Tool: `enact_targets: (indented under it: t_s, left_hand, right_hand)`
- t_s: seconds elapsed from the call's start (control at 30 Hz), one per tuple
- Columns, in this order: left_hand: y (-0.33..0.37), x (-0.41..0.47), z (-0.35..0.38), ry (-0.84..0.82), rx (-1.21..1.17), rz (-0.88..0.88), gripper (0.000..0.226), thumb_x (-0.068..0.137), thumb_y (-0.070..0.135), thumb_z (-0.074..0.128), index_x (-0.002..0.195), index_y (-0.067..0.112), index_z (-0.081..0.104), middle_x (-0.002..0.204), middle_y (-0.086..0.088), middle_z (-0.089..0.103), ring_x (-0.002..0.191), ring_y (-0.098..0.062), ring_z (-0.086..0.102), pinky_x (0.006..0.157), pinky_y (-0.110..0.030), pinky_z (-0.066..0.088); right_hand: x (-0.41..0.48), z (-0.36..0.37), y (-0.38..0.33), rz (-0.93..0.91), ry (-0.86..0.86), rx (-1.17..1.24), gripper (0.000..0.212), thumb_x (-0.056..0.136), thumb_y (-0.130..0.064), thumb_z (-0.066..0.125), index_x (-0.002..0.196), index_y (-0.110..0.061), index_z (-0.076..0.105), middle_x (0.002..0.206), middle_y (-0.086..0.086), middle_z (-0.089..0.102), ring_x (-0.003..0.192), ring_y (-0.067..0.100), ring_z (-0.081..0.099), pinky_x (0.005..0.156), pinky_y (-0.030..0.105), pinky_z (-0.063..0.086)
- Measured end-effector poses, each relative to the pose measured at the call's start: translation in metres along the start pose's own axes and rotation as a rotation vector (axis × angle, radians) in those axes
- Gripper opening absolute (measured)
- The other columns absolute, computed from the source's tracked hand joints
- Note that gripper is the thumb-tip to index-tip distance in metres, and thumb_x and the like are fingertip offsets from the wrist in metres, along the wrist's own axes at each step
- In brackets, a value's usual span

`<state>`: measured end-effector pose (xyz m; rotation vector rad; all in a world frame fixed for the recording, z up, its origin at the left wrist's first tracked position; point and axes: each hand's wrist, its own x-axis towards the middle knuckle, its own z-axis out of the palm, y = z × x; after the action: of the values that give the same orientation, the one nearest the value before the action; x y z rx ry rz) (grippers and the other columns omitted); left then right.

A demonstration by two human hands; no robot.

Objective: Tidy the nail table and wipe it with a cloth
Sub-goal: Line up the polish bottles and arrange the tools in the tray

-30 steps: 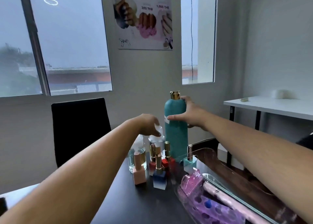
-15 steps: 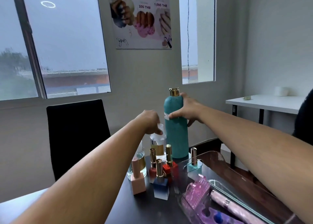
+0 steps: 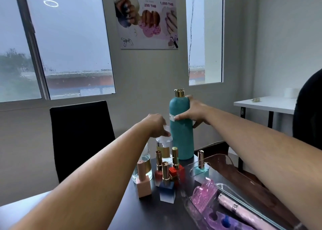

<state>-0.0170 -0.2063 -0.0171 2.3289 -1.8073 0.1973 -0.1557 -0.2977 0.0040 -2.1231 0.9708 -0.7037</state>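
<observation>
Two hands reach across the dark surface [image 3: 153,214]. The right hand [image 3: 193,115] curls its fingers round the upright teal bottle [image 3: 182,141] standing near the far edge; the left hand [image 3: 154,125] pinches the clear cap [image 3: 167,130] of a glass bottle [image 3: 163,147] just beside it, behind a cluster of polish bottles [image 3: 176,171].

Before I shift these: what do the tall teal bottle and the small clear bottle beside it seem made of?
The teal bottle looks opaque and matte with almost no glare, so probably plastic or coated; its gold pump top shines like metal or metallised plastic. The clear bottle has a transparent wall and a gold band: glass or clear plastic, cannot tell.
</observation>
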Motion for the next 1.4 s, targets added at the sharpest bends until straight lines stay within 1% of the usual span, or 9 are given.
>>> enact_targets:
  t_s: [0.13,0.27,0.4,0.53,0.67,0.8,0.93,1.07,1.4]
  left_hand:
    - [-0.007,-0.015,-0.013,0.023,-0.043,-0.039,0.073,0.086,0.051,0.054,0.145,0.017,0.027,0.15,-0.008,0.035,0.136,-0.028,0.033,0.111,-0.04,0.027]
    - [-0.027,-0.047,-0.041,0.135,-0.084,-0.089,0.066,0.082,0.054,0.057,0.136,0.018,0.043,0.141,-0.007,0.047,0.128,-0.026,0.044,0.104,-0.035,0.034]
    - [-0.041,-0.084,-0.052,0.061,-0.054,-0.119,0.059,0.081,0.052,0.061,0.13,0.021,0.05,0.134,-0.005,0.053,0.125,-0.024,0.046,0.102,-0.032,0.035]
    - [-0.043,-0.109,-0.043,-0.023,-0.082,-0.125,0.056,0.081,0.044,0.064,0.131,0.025,0.049,0.132,-0.006,0.056,0.122,-0.023,0.05,0.102,-0.032,0.037]
    - [-0.042,-0.115,-0.028,0.003,-0.108,-0.117,0.052,0.08,0.035,0.068,0.129,0.028,0.051,0.13,-0.005,0.057,0.117,-0.025,0.052,0.101,-0.033,0.04]
    - [-0.043,-0.112,-0.017,0.109,-0.173,-0.135,0.044,0.078,0.029,0.071,0.12,0.028,0.059,0.123,-0.004,0.061,0.112,-0.024,0.053,0.097,-0.031,0.042]
    - [-0.046,-0.104,-0.008,0.193,-0.259,-0.143,0.037,0.072,0.029,0.077,0.106,0.026,0.064,0.111,-0.003,0.065,0.106,-0.021,0.055,0.083,-0.024,0.039]
    - [-0.043,-0.09,-0.002,0.225,-0.279,-0.132,0.036,0.07,0.028,0.079,0.103,0.024,0.064,0.109,-0.004,0.065,0.106,-0.022,0.052,0.079,-0.022,0.037]
    - [-0.045,-0.061,0.002,0.188,-0.287,-0.123,0.038,0.071,0.027,0.078,0.105,0.024,0.061,0.113,-0.005,0.062,0.105,-0.021,0.053,0.08,-0.022,0.038]
  right_hand:
    - [-0.015,-0.015,-0.001,0.037,-0.006,-0.18,0.098,0.067,-0.044,0.081,0.145,-0.02,0.025,0.142,0.009,0.039,0.119,0.03,0.049,0.086,0.048,0.054]
    - [-0.045,-0.037,0.001,-0.057,0.2,-0.428,0.078,0.067,-0.051,0.077,0.132,-0.016,0.05,0.135,0.011,0.053,0.119,0.027,0.052,0.096,0.037,0.045]
    - [-0.083,-0.036,-0.003,-0.107,0.003,-0.433,0.042,0.07,-0.041,0.079,0.103,-0.016,0.069,0.105,0.002,0.07,0.091,0.014,0.063,0.074,0.024,0.05]
    - [-0.106,-0.019,-0.01,-0.076,-0.178,-0.53,0.032,0.075,-0.035,0.077,0.101,-0.017,0.072,0.101,0.0,0.071,0.094,0.016,0.066,0.085,0.03,0.053]
    - [-0.109,-0.007,-0.006,-0.027,-0.22,-0.552,0.02,0.076,-0.023,0.078,0.091,-0.011,0.075,0.095,0.008,0.074,0.078,0.019,0.069,0.074,0.029,0.058]
    - [-0.107,0.004,0.003,-0.045,-0.145,-0.565,0.006,0.073,-0.014,0.08,0.076,-0.012,0.075,0.083,0.004,0.072,0.073,0.017,0.068,0.058,0.021,0.052]
    - [-0.099,0.011,0.012,-0.096,-0.111,-0.589,0.007,0.071,-0.008,0.079,0.07,-0.013,0.075,0.075,-0.001,0.068,0.069,0.015,0.065,0.052,0.018,0.046]
    - [-0.085,0.015,0.02,-0.141,-0.078,-0.579,0.022,0.075,0.007,0.066,0.07,-0.012,0.076,0.078,-0.002,0.065,0.072,0.015,0.064,0.06,0.022,0.05]
    - [-0.055,0.02,0.027,-0.228,-0.039,-0.643,0.021,0.079,0.003,0.067,0.078,-0.017,0.075,0.085,-0.002,0.065,0.081,0.016,0.063,0.07,0.025,0.052]
